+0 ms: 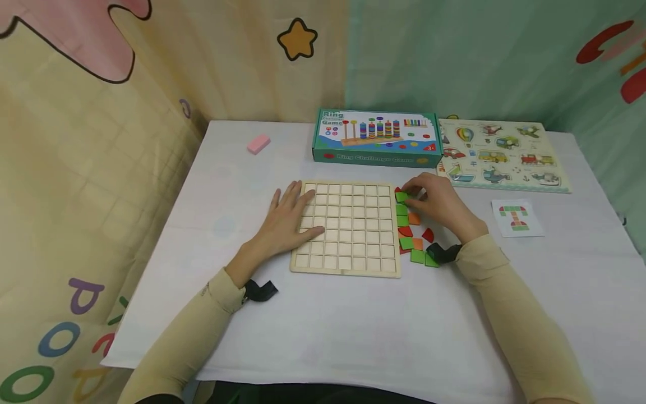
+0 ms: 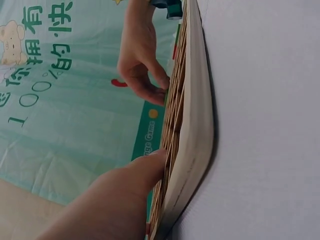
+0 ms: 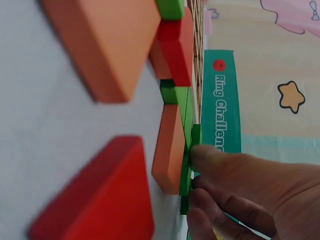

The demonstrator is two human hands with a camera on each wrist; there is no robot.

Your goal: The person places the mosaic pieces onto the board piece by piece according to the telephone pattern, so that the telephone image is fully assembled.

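A wooden grid board (image 1: pixel 345 228) lies flat on the white table, its square cells bare. My left hand (image 1: pixel 286 220) rests with spread fingers on the board's left side, thumb over the cells. Along the right edge are small green, orange and red blocks. At the far end of these, my right hand (image 1: pixel 438 201) pinches a green square block (image 3: pixel 196 134) between thumb and fingers, over other green blocks. An orange block (image 3: pixel 169 150) lies beside them, and a red quarter-round block (image 1: pixel 428 235) sits nearer the right wrist.
Behind the board stands a Ring Challenge Game box (image 1: pixel 375 139). A picture puzzle board (image 1: pixel 504 154) lies at the back right, with a small pattern card (image 1: pixel 517 218) in front of it. A pink block (image 1: pixel 259 144) is at the back left.
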